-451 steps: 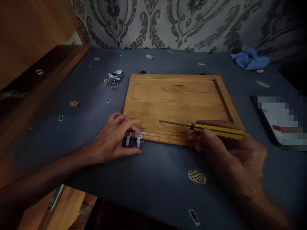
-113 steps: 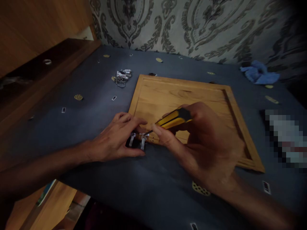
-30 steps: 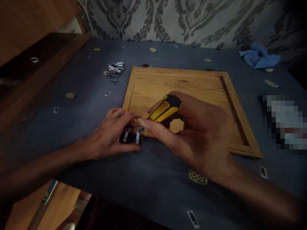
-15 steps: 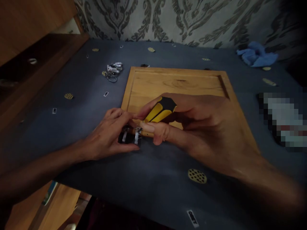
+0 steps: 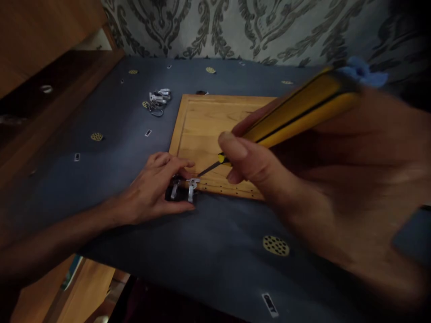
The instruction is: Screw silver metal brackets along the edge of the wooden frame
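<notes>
The table [image 5: 215, 233] is dark blue and patterned; the board [image 5: 208, 134] lies flat on it, near edge toward the person. The right hand [image 5: 319, 202] is closed on the screwdriver [image 5: 292, 116], thumb and fingers pinching the front of the handle. Half a second ago it was bent low over the near-left corner; it is now raised and larger in view. The left hand [image 5: 150, 193] stays at that corner, thumb and fingers parted in a C around two clips; whether it presses on them cannot be told. The screwdriver is above the board, tilted, its long axis running from the high handle end at right down to the tip at lower left, just beside the outer clip [image 5: 191, 190]. That clip is now uncovered; driving there appears paused. Both it and the inner clip [image 5: 174, 189] extend past the near edge, toward the person.
</notes>
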Motion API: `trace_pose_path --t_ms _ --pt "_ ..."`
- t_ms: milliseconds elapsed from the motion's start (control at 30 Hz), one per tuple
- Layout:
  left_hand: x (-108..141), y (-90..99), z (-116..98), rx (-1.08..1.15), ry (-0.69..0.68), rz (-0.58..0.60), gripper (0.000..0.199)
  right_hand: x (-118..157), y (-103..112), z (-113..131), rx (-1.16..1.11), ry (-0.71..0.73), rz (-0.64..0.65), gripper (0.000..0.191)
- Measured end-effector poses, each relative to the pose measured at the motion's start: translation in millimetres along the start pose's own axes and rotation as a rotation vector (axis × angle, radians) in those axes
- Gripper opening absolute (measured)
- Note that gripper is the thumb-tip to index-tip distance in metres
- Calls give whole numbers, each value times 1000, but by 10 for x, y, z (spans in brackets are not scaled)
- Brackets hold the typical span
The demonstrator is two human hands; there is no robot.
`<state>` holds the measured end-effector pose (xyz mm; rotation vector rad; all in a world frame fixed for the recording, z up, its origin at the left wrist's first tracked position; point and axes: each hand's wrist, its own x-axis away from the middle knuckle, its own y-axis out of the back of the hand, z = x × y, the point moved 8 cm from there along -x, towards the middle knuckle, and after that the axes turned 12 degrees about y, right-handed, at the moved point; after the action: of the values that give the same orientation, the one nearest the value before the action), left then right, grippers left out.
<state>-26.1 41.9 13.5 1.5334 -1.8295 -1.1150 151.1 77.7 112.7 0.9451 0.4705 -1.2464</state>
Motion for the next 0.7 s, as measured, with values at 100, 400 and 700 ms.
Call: trace_pose_path --t_ms 100,400,700 --pt "7 -10 23 7 -3 -13 62 10 -101 -42 -19 -21 128 26" --pt "15 9 7 3 -9 -19 50 92 -256 -133 -53 7 217 28" --pt "-8 8 -7 10 -3 -1 45 111 -284 -112 -56 8 240 28"
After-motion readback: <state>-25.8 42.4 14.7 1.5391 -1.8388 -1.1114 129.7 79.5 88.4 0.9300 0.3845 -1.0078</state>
